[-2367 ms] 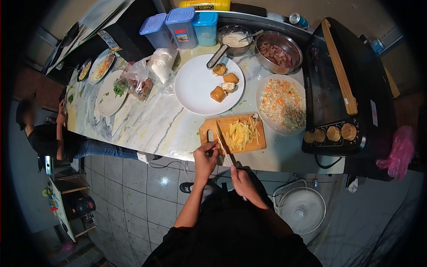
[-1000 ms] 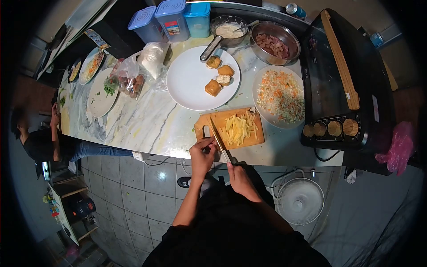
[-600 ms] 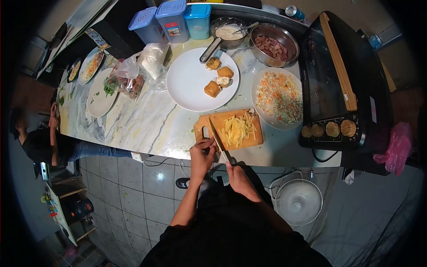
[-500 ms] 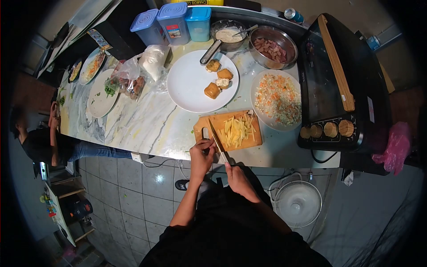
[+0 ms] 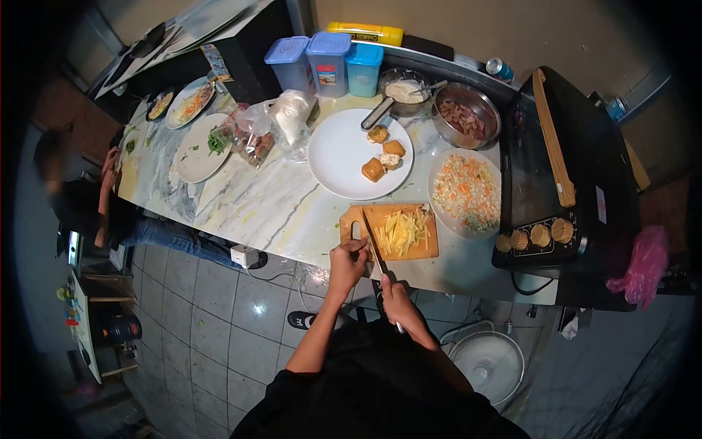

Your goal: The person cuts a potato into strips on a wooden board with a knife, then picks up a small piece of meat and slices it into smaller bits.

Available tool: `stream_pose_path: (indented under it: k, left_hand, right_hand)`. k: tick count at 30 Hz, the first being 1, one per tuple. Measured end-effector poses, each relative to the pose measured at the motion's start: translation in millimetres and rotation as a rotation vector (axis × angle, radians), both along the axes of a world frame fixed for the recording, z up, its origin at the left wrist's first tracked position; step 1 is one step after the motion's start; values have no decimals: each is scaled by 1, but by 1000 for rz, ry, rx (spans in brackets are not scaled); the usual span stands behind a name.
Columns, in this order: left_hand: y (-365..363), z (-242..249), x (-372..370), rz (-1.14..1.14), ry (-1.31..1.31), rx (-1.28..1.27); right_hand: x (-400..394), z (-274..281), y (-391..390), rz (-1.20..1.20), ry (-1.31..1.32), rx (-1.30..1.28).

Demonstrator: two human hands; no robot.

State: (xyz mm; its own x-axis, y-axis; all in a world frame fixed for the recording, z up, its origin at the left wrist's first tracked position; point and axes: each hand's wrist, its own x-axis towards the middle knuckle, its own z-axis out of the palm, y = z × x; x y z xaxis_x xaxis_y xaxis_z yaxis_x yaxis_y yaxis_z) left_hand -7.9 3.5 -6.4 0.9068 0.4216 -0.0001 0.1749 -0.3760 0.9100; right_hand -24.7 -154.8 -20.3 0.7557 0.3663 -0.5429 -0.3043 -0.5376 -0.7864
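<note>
My right hand (image 5: 401,304) is wrapped round the handle of a kitchen knife (image 5: 374,245), its blade pointing away from me over the wooden cutting board (image 5: 353,217). Beside the blade, at the board's near left corner, my left hand (image 5: 346,268) has its fingers pinched together; whatever may be between them is too small to make out. A pile of pale yellow cut strips (image 5: 400,233) lies on the board, right of the blade. Beyond the board is a white plate (image 5: 336,164) with several browned fried pieces (image 5: 374,170) and a metal-handled utensil (image 5: 377,113).
A plate of chopped orange and white bits (image 5: 466,192), a steel bowl of meat pieces (image 5: 463,121) and a black toaster oven (image 5: 578,183) stand to the right. Lidded tubs (image 5: 329,66) line the back. Another person (image 5: 88,197) stands at the far left.
My view has shifted, so the table sits lower and further right in the picture. The knife stays in my right hand, and my left hand's fingers remain pinched near the blade.
</note>
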Motion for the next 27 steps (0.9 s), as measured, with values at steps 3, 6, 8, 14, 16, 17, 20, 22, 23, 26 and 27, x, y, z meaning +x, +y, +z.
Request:
stream_pose_path:
  k: [3,6,8,14,16,17,20,22,23,26,27]
  left_hand:
    - [1,2,-1,5,13,-3]
    - [-1,6,-1,19,51,-52]
    - [-2,5,-2,34,63,-78]
    - [1,-5,-4,-5,-1,-33]
    - [-1,-4,-3,5,-3,-22]
    - [-1,-4,-2,0,-5,-20]
    - [-2,1,-3,1,10,-9]
    - [-2,1,-2,-7,-11,-4]
    - [-3,1,-2,-11,-12,-3]
    - [-2,0,-1,19,17,-15]
    - [-2,0,-1,18,26,-17]
  right_hand:
    - [-3,-1,-5,-60,115,84]
    - [-4,5,-8,-104,225,144]
    - [-6,8,-10,-127,284,169]
    - [-7,12,-14,-145,343,242]
    - [-6,13,-16,-136,310,266]
    - [-6,12,-16,-141,308,269]
    - [-7,9,-17,-139,269,270]
    - [-8,6,-19,-88,248,248]
    - [-9,3,-19,-91,247,250]
    - [-10,-2,-17,-78,220,209]
    - [-10,-1,-17,-77,216,193]
